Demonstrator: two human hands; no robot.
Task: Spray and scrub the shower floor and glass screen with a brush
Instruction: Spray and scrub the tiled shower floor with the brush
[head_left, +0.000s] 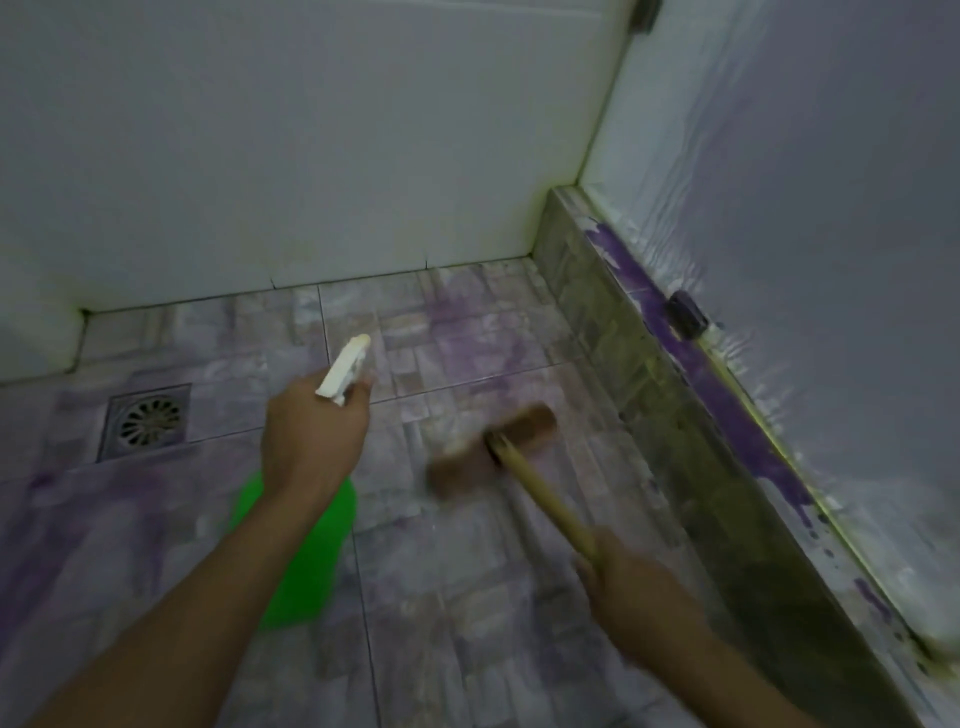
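Observation:
My left hand (311, 441) grips a green spray bottle (306, 556) by its white trigger head (344, 370), nozzle pointing away toward the far wall. My right hand (631, 587) holds the wooden handle (545, 499) of a brush, whose brown head (493, 449) rests on the tiled shower floor (441, 597) and looks motion-blurred. The floor tiles carry purple stains and pale foam. The glass screen (831, 260) stands on the right, streaked with runs of liquid.
A round-grated square drain (148, 421) sits at the left of the floor. A raised tiled kerb (675, 395) with a purple streak runs under the glass, with a dark clamp (685, 314) on it. White wall tiles (311, 156) close the back.

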